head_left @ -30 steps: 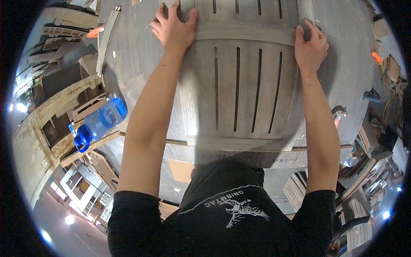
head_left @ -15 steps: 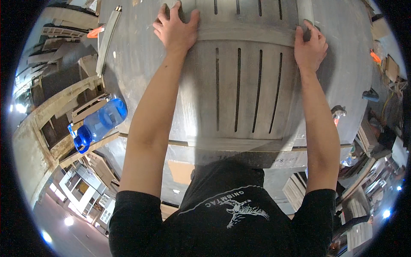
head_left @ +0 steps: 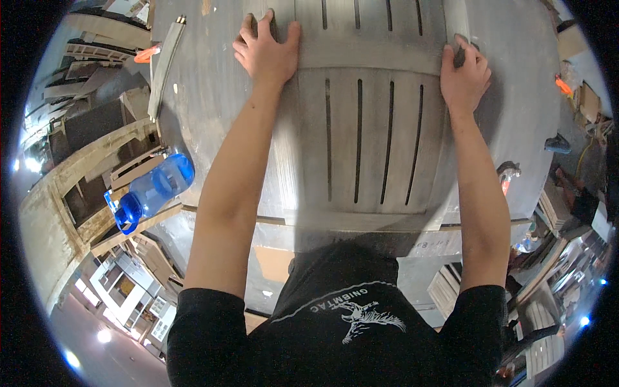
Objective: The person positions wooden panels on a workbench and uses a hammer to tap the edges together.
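A grey wooden panel door (head_left: 374, 142) with several long narrow slots lies flat before me. My left hand (head_left: 265, 58) rests at its left side, fingers curved and thumb apart, around a small dark pad (head_left: 273, 29) mostly hidden beneath them. At the right side, my right hand (head_left: 465, 77) is closed, with thumb and fingers around another small dark pad (head_left: 459, 59). What exactly the pads are, I cannot make out. The fingertips of both hands look dusty.
A blue water bottle (head_left: 158, 184) lies at the table's left edge. Beyond it are thin wooden strips (head_left: 166, 68) and an orange-handled tool (head_left: 147, 54). A metal-and-red tool (head_left: 507, 175) sits near the right edge. Wooden parts surround the bench.
Both hands appear slightly lower in the view, but the panel and bottle have shifted down likewise. The right wrist has turned slightly, and more of its dark pad shows.
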Tool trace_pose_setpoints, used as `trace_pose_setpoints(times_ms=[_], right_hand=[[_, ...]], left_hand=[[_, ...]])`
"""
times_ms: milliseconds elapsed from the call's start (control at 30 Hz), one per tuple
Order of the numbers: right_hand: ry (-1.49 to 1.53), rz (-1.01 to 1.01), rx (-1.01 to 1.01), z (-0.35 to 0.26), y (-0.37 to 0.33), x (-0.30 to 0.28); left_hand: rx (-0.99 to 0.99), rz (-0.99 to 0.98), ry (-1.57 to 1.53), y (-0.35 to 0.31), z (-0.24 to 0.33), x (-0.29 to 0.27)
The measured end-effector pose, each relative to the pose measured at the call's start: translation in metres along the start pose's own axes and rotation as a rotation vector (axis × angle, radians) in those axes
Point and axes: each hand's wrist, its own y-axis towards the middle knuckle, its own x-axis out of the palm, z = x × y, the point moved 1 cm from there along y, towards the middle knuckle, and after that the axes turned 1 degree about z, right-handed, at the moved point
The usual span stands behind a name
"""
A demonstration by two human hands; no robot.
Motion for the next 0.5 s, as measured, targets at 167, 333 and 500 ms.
trace_pose_setpoints(times_ms=[167, 333, 500], right_hand=[[0.005, 0.010, 0.009, -0.004, -0.001, -0.006], [0.012, 0.014, 0.012, -0.005, -0.003, -0.007], [0.064, -0.071, 0.031, -0.007, 0.000, -0.012]], left_hand=[[0.018, 0.026, 0.009, -0.001, 0.002, -0.004], [-0.009, -0.014, -0.001, -0.003, 0.006, -0.009], [-0.005, -0.099, 0.079, -0.005, 0.007, -0.016]])
